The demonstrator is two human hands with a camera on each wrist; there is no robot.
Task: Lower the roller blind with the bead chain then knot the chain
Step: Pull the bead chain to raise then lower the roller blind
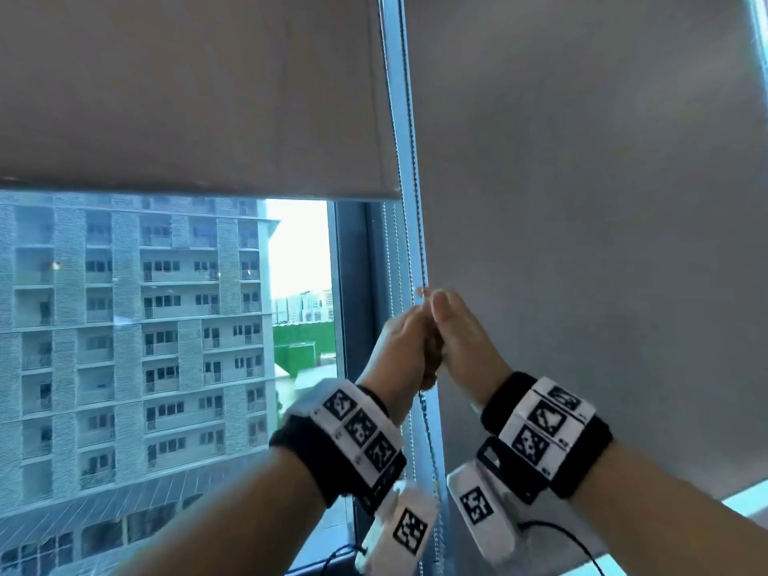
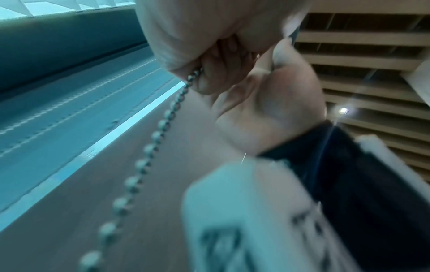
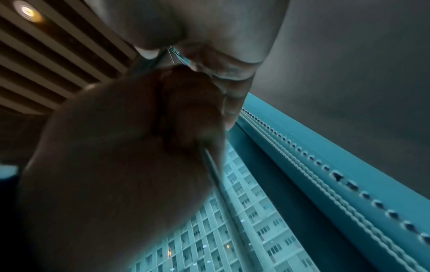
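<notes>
**Bead chain gripped by both hands at the window post**

Bead chain of small metal balls hangs down the pale vertical window post, the landmark here. Left of the post, the beige fabric roller blind is part-way down, its bottom edge above the level of the hands, with bare glass below showing a grey multi-storey apartment block. Just in front of the post, the left hand has its fingers curled round the chain; in the left wrist view the beads run out from under its closed fingers. Pressed against it on the post's right side, the right hand is closed too, thumb up, gripping the same chain slightly higher. Below the hands the chain drops on along the post between the two black wristbands with printed markers. Right of the post, a second grey roller blind hangs lower, covering its pane
</notes>
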